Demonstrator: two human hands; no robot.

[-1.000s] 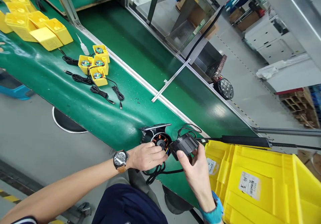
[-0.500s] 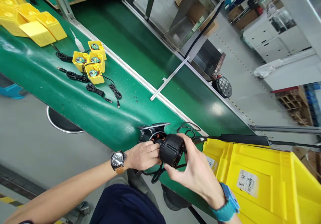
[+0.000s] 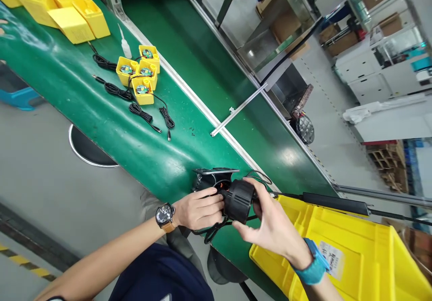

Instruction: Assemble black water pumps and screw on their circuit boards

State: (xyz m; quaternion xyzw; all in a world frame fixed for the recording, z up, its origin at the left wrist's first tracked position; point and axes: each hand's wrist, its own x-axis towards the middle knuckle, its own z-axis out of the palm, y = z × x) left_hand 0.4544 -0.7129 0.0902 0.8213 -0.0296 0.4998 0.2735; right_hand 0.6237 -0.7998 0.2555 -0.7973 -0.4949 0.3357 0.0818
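A black ribbed cylindrical housing (image 3: 239,200) is gripped from its right side by my right hand (image 3: 268,215), thumb below and fingers above. My left hand (image 3: 199,207) is closed at the left end of this housing, its fingertips curled; what they pinch is too small to make out. Just behind my left fingers sits a black device with a flat bracket (image 3: 216,172), and a coppery orange part shows in its opening. A black cable (image 3: 212,234) loops beneath the housing, and another thin cable lies behind my right hand.
Several yellow square housings with circuit boards (image 3: 143,89) stand on the green bench (image 3: 178,157), with coiled black cables (image 3: 140,112) near them. A white dropper bottle (image 3: 126,48) and more yellow housings (image 3: 74,24) are farther left. Yellow bins (image 3: 357,238) stand at right. A metal strip (image 3: 236,112) crosses the rail.
The view has shifted, so the bench items appear farther right. Both hands keep their hold around the black housing, which looks slightly turned; nothing has been let go.
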